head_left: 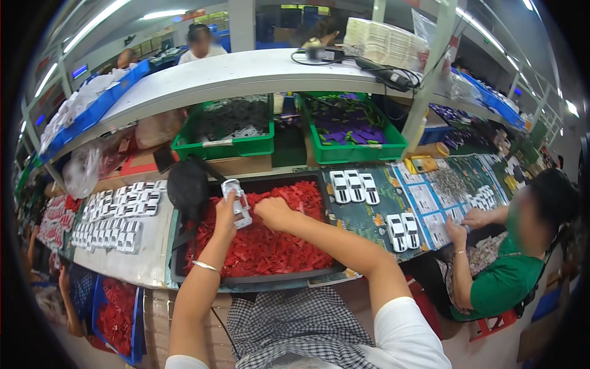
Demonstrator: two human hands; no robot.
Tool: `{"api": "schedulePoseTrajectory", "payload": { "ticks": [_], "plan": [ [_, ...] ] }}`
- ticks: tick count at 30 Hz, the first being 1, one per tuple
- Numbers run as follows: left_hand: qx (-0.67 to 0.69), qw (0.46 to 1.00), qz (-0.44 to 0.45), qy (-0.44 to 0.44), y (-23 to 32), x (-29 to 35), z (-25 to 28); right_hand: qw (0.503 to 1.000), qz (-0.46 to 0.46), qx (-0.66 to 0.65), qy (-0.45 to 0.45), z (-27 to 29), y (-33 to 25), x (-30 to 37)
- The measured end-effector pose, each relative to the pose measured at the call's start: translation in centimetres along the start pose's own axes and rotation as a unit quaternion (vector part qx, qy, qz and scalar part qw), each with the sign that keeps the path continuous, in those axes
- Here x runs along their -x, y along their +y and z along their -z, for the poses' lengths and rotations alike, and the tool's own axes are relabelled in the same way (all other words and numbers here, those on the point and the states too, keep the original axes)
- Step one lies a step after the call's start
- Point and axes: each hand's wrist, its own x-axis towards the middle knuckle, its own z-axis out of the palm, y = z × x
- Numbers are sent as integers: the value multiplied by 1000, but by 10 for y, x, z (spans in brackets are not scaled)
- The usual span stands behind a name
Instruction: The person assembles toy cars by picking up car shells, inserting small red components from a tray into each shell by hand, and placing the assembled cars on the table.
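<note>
My left hand (225, 213) grips a white toy car body (242, 208), held tilted above a black tray (258, 280). Small red plastic pieces (270, 251) fill that tray. Close to the car's right side is my right hand (274, 213), its fingers curled together; whatever they pinch, if anything, is hidden. To the right of the tray, several white toy cars (354, 187) with black windows stand on the table. Rows of similar white cars (117, 203) cover a pale board at the left.
A black bag-like object (189, 184) sits against the tray's left side. Behind are a green bin of dark parts (263, 146) and a green bin of purple parts (359, 154), under a white shelf (246, 72). A co-worker in green (507, 270) handles something at the right.
</note>
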Motion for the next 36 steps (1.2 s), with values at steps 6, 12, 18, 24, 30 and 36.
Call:
{"api": "schedulePoseTrajectory", "payload": {
  "ticks": [6,12,18,24,30,36],
  "plan": [
    [48,999,2,-3,13,11,-14,927,-19,-237,292,12,-11,-7],
    [81,993,41,-75,5,16,-18,920,125,-218,300,7,-23,-1],
    [149,984,62,-75,8,23,-23,946,119,-114,280,3,-26,-2],
    [180,977,80,-82,-4,16,-12,949,116,-10,295,7,-32,-1],
    [242,968,45,-52,11,14,-28,954,41,-26,296,22,-23,0],
    [234,969,44,-70,14,18,-25,950,47,-16,309,12,-25,-3]
  ]
}}
